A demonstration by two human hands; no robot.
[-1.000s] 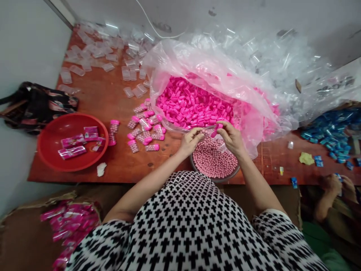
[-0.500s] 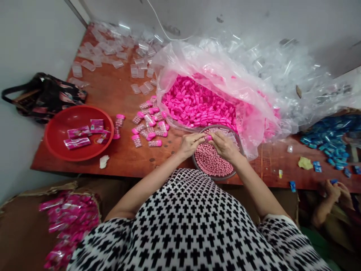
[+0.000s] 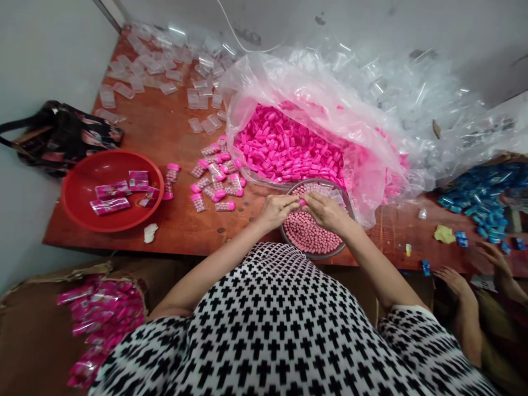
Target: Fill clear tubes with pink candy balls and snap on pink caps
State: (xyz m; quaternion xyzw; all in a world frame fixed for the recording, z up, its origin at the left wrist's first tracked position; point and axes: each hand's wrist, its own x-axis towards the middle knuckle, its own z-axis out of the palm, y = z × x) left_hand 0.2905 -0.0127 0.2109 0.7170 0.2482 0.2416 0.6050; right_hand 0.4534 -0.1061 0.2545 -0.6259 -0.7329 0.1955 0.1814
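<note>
Lower right, a co-worker's hands (image 3: 454, 280) have come apart and opened since the earlier frame, and no blue packet shows in them now. Nearest in view, at the person's own end of the table, the left hand (image 3: 277, 212) and right hand (image 3: 325, 213) meet above a steel bowl (image 3: 317, 180), with the sleeves of a black-and-white patterned top behind them. The right fingers (image 3: 310, 200) are closed, and a small pink cap (image 3: 303, 202) shows at their tips, in the narrow gap between the hands. The left fingers (image 3: 291, 202) curl in just beside it; whether they grip anything, I cannot tell. Little of the cap shows, so its long axis is hard to read; the right hand seems the nearer. Below the hands, pink round beads (image 3: 309, 234) fill the near part of the bowl, and clear bottles (image 3: 325, 190) lie in its far part. Just beyond, a plastic bag (image 3: 305, 82) holds a heap of pink caps (image 3: 284, 146). To the left, capped bottles (image 3: 214, 181) lie on the wooden table (image 3: 247, 231), beside a red basin (image 3: 111, 226) of packets (image 3: 109, 206). Empty bottles (image 3: 165, 71) scatter toward the upper left, and blue packets (image 3: 482, 203) are heaped at the right.
</note>
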